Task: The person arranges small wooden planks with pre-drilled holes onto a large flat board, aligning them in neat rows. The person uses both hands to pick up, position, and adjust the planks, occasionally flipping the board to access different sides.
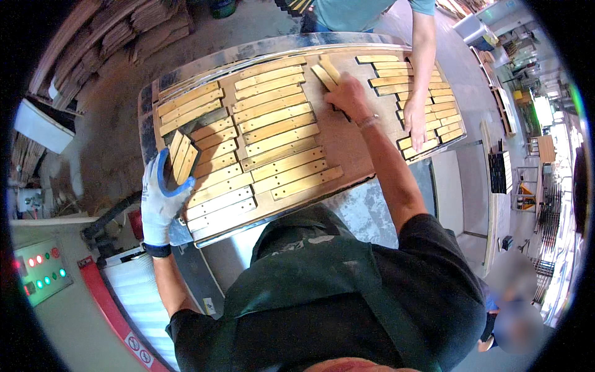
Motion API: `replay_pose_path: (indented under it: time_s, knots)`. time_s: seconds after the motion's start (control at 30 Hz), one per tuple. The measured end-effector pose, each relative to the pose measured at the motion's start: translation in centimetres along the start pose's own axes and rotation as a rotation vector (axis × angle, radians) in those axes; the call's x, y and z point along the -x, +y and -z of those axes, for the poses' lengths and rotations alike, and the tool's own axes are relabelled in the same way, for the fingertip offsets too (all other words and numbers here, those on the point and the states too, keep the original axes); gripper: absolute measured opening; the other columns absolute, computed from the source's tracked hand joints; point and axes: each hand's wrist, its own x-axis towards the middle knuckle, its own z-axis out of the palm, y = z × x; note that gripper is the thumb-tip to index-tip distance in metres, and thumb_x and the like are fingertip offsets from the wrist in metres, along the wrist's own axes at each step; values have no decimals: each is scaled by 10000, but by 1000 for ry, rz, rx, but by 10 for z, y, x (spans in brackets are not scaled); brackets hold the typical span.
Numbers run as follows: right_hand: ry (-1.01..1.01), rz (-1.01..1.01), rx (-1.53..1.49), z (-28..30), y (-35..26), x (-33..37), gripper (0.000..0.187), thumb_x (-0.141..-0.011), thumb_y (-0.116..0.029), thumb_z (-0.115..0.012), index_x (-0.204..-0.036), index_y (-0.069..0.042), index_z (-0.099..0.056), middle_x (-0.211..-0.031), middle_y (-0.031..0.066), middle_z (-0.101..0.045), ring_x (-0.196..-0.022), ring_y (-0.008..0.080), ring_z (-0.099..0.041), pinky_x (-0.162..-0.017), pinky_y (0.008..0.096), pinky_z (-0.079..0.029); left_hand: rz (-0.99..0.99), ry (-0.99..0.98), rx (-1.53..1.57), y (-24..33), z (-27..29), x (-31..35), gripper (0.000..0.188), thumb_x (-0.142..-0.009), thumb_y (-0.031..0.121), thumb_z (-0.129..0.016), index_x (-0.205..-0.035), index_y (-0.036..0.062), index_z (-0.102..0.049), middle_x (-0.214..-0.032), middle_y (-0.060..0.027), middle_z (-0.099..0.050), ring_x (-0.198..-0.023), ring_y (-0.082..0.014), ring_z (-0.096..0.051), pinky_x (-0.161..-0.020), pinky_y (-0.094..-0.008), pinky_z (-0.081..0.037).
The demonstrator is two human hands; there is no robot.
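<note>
Rows of pale wooden slats (276, 118) with dark edges and small holes lie across a brown board (347, 152). At the board's left edge my left hand (162, 201), in a grey and blue glove, grips a small bunch of wooden slats (184, 156), tilted up from the rows. My bare right hand (351, 98) is closed around a couple of slats (326, 69) over the gap between the middle and right rows. My fingers hide their lower ends. A co-worker's hand (417, 126) rests on the slats of the right-hand group (396, 73).
A co-worker in a teal shirt (353, 13) stands at the far side. To the lower left is a control panel (43, 270) with lit buttons, beside a red bar (102, 297). Stacked boards (118, 28) fill the upper left. Another person (489, 325) is at lower right.
</note>
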Motion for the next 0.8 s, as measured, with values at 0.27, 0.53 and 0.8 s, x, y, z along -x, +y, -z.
replay_pose_path:
  time_s: [0.27, 0.53, 0.8]
  knots:
    - [-59, 341, -30, -4, -18, -5, 440, -678, -247, -810, -995, 19, -658, -980, 266, -709, -963, 458, -691, -847, 508, -561, -12, 1, 3, -15, -6, 11, 869, -758, 325, -898, -1474, 10, -520, -1444, -236, -545, -1319, -409, -537, -1138, -474, -426]
    - [-93, 67, 27, 48, 14, 160, 550, -655, -149, -802, -1155, -14, -618, -1005, 214, -675, -999, 415, -674, -837, 481, -553, -57, 25, 36, 12, 1, 13, 874, -759, 292, -884, -1475, -32, -501, -1367, -234, -562, -1243, -378, -593, -1093, -462, -472]
    - [-321, 202, -123, 73, 58, 139, 666, -664, -195, -867, -1247, -29, -589, -1104, 202, -664, -1033, 405, -676, -885, 482, -544, -61, 49, 18, 83, -13, 11, 802, -789, 144, -828, -1499, -19, -494, -1434, -207, -570, -1330, -333, -566, -1151, -423, -428]
